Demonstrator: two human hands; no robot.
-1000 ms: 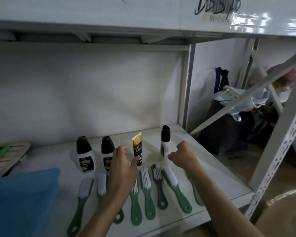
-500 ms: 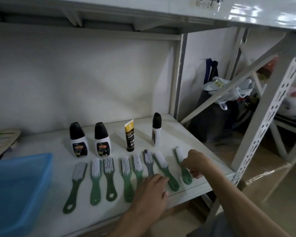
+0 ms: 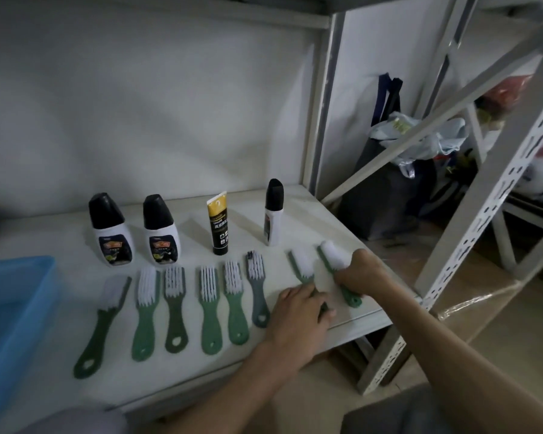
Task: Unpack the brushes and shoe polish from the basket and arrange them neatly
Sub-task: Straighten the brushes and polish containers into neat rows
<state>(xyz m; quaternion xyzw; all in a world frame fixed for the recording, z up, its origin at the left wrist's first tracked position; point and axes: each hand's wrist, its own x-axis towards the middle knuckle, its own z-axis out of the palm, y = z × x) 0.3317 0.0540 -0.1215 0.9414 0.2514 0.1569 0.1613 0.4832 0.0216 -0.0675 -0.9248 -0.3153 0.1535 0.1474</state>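
Green brushes lie in a row; our right hand [image 3: 359, 272] clamps the end brush [image 3: 334, 256], our left hand [image 3: 298, 321] covers its tilted neighbour's [image 3: 301, 264] handle, grip unclear.

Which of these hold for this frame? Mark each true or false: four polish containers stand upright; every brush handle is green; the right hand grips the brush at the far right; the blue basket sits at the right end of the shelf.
1. Four polish containers stand upright, the yellow tube among them: true.
2. Every brush handle is green: false, one grey brush lies in the row.
3. The right hand grips the rightmost brush: true.
4. The blue basket sits at the shelf's right end: false, it is at the left.
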